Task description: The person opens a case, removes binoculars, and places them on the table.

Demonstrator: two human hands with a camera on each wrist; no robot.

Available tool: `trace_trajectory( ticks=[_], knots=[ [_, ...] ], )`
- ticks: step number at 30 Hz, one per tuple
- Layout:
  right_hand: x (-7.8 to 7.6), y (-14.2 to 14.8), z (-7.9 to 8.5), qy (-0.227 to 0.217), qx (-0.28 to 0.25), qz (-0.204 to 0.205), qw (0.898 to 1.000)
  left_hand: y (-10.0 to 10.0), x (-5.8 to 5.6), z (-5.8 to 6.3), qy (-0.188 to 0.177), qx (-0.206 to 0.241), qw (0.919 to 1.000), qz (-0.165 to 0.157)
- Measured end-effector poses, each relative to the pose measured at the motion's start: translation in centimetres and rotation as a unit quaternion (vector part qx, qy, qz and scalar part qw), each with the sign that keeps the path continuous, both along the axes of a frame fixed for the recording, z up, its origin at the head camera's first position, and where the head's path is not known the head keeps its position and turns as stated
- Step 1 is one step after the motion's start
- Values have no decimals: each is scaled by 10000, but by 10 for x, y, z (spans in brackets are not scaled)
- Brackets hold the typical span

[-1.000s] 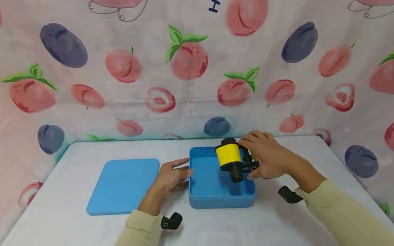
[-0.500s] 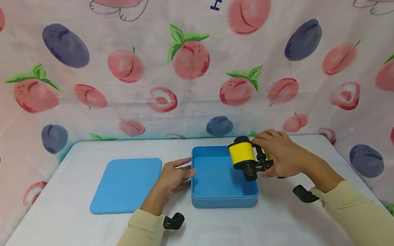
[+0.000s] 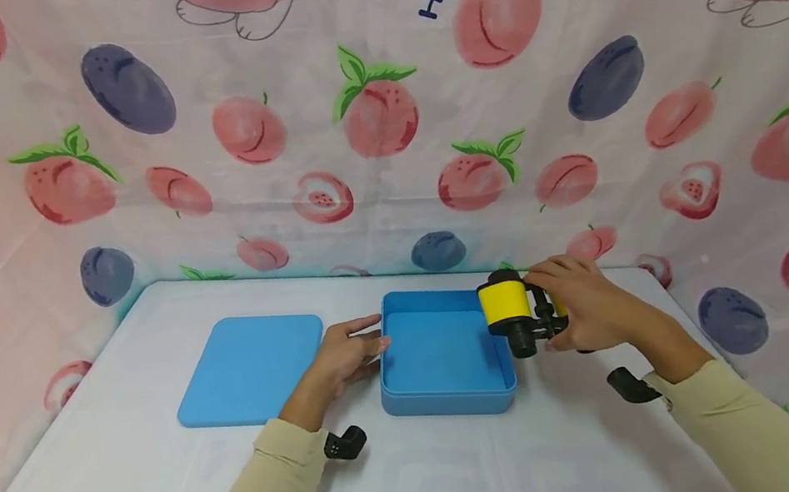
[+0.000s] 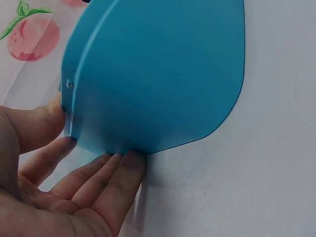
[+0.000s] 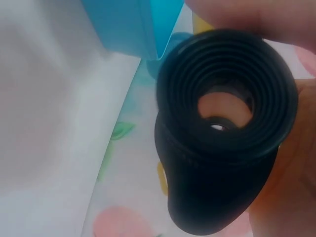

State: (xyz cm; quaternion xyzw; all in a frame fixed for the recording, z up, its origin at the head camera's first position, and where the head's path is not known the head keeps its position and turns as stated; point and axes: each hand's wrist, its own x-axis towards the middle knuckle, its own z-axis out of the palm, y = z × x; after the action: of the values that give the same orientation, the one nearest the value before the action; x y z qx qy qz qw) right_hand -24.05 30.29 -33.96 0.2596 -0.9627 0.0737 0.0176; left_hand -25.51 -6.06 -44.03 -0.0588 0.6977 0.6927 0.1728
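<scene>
My right hand (image 3: 590,304) grips a pair of yellow and black binoculars (image 3: 505,302), its fingers wrapped around one barrel. The binoculars hang over the right edge of an open blue box (image 3: 450,403), overlapping its rim in the head view. A black rubber eyecup (image 5: 224,148) fills the middle of the right wrist view. My left hand (image 3: 344,354) rests against the box's left side with its fingers fairly straight. In the left wrist view, fingertips (image 4: 126,170) touch the foot of the box wall (image 4: 153,79), and the thumb lies near the rim.
A flat blue lid (image 3: 251,369) lies on the white-covered table (image 3: 428,485), left of the box. Fruit-printed cloth (image 3: 391,221) hangs behind the table and along its sides. Black wrist cameras (image 3: 346,443) are worn at both sleeves.
My right hand has carried the binoculars to the right, from above the box's interior to its right edge. My left hand stays at the box's left side.
</scene>
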Motion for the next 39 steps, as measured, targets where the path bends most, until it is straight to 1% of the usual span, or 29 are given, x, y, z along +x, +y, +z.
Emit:
trace_trajectory(
  ticks=[5,13,22,31,39],
  knots=[
    [2,9,-2,27,26,-82,10000,1,-1,1,24,-24,10000,-50],
    [3,17,-5,-49,74,-169,9998,-1,1,1,-10,-22,10000,14],
    [6,24,-8,-170,35,-312,9994,-2,2,1,29,-33,10000,-38],
    [7,27,-13,-202,88,-335,9992,-2,0,3,17,-15,10000,-47],
    [7,29,-21,-108,105,-321,9994,-2,1,0,28,2,10000,-38]
  ],
)
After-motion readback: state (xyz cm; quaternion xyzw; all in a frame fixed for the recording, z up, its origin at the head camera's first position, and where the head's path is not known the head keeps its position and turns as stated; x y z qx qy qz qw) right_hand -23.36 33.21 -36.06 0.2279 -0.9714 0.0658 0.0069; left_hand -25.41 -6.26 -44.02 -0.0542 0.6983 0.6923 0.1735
